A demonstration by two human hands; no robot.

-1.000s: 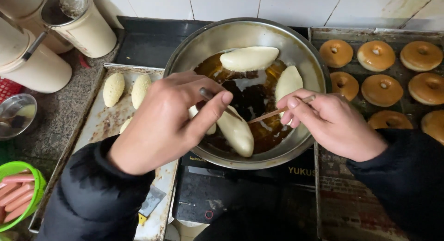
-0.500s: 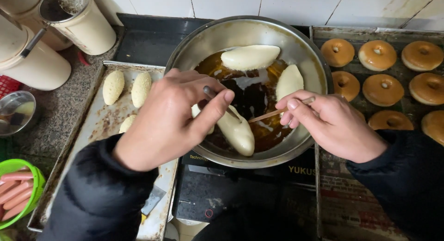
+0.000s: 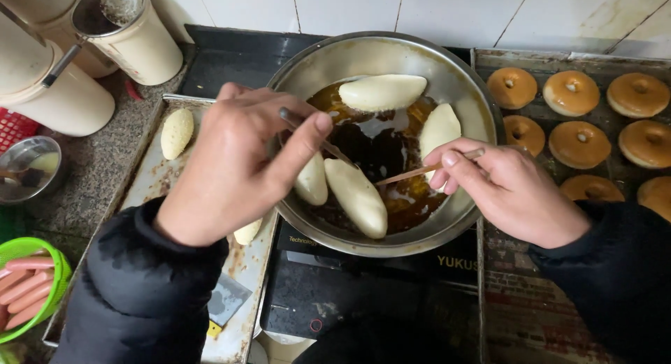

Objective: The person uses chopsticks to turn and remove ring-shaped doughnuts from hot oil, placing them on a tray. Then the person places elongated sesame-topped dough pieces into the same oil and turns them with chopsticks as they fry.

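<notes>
Four pale dough pieces sit in dark oil in the metal pan (image 3: 472, 112): one (image 3: 382, 92) at twelve o'clock, one (image 3: 439, 130) at two o'clock, a long one (image 3: 356, 196) near six o'clock and a smaller one (image 3: 311, 181) just beside it at eight o'clock. All look white and unbrowned, so the frying seems barely begun. The left hand (image 3: 231, 165) is closed around a dark stick (image 3: 318, 137) and the right hand (image 3: 507, 186) pinches a wooden stick (image 3: 419, 172), both tips meeting near the long piece. On the tray (image 3: 150, 179) at nine o'clock of the pan, one raw piece (image 3: 176, 132) waits, and another (image 3: 247, 232) peeks out under the left wrist. At three o'clock, a second tray (image 3: 489, 56) holds browned round doughnuts (image 3: 572, 93), apparently finished.
</notes>
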